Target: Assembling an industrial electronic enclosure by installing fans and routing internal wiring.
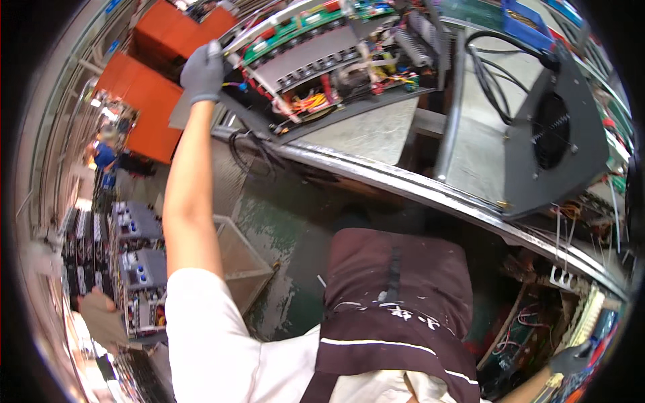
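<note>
My left hand (203, 72), in a grey glove, is closed at the left end of an open metal chassis (349, 107). Inside it are a green circuit board (295, 39), a grey heat sink (312, 57), and bundled wires (309, 102) in orange, red and yellow. The chassis lies on the workbench at a slant. Far to the lower right, my gloved right hand (571, 359) reaches among red, blue and yellow items beside a shelf; its fingers are partly hidden, and I cannot make out whether they hold anything.
A dark panel with a round fan (554, 131) and a black cable (494, 84) stands on the bench (376, 131) at right. A blue bin (525, 23) sits behind it. Orange boxes (144, 101) and stacked units (138, 221) are at left. People are in the left background.
</note>
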`<state>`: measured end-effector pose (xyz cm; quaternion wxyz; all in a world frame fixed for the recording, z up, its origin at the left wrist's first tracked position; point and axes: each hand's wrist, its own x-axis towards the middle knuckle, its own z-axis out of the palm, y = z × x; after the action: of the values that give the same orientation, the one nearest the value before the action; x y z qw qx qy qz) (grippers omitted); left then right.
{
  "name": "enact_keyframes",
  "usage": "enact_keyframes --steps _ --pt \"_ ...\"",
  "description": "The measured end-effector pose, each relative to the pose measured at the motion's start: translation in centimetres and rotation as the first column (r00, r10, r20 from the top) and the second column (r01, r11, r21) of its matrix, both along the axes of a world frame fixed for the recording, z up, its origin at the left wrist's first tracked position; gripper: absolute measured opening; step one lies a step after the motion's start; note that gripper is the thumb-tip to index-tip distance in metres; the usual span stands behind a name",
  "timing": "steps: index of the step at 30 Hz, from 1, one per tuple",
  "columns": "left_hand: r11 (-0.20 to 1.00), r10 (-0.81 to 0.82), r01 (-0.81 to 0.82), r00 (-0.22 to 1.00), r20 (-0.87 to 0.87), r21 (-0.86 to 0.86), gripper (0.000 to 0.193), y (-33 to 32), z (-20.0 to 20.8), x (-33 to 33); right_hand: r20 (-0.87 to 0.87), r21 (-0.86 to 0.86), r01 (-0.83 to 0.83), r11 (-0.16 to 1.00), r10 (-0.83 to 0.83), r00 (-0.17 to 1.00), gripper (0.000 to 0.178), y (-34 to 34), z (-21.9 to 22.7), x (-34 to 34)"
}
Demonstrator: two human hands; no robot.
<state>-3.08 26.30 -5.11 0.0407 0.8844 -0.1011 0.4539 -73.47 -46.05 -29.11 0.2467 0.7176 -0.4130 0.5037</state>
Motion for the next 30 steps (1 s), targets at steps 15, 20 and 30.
enact_keyframes --steps 15,20,30 --pt "0.975 -0.009 -0.063 0.946 0.323 0.211 0.044 0.6 -1.7 1.2 0.123 0.576 -0.816 0.053 0.981 0.151 0.026 30.4 1.9 35.3" --pt "0.972 0.007 -0.082 0.947 0.321 0.222 0.043 0.8 -1.8 1.6 0.058 0.631 -0.766 0.126 0.976 0.208 0.037 31.7 2.9 41.3" --pt "0.956 0.074 -0.15 0.955 0.289 0.252 0.04 0.5 -2.2 1.9 -0.018 0.686 -0.72 0.105 0.992 0.128 0.038 31.8 0.3 43.3"
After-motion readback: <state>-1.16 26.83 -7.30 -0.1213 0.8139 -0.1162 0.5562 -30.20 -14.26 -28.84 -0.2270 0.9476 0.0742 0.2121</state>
